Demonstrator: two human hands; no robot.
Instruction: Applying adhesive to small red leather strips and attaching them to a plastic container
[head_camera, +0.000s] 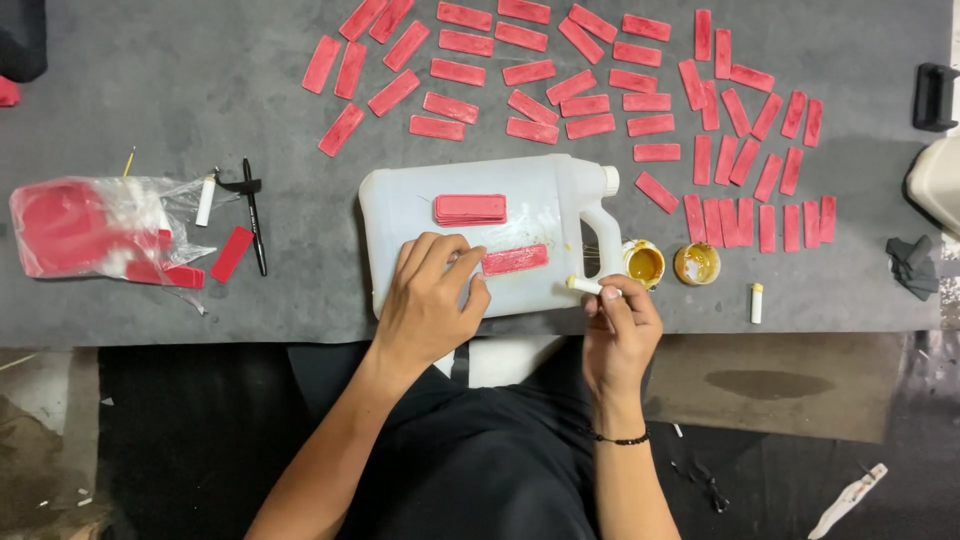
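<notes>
Here we see a white plastic jug (500, 232) lying on its side on the dark grey work mat (200, 100), its cap pointing right. Our left hand (430, 300) rests on the near face of the jug, fingers bent and slightly spread, the fingertips pressing just beside the left end of a single red rectangular strip (515, 259) that lies flat on the jug. A small stack of the same red strips (470, 208) sits farther back on the jug.

Our right hand (618, 318) hovers at the near right corner of the jug, fingers pinched together around a thin white-handled brush (584, 285) that points left toward the strip. Whether the brush tip touches the jug we cannot tell.

Just right of the jug's handle stands a small open pot of yellow-brown glue (644, 264), with its round lid (696, 264) beside it and a short white stick (757, 302) near that.

Many red strips (640, 100) are spread across the far part of the mat. At the left lie a clear plastic bag of red pieces (90, 228) and a black pen (254, 215).
</notes>
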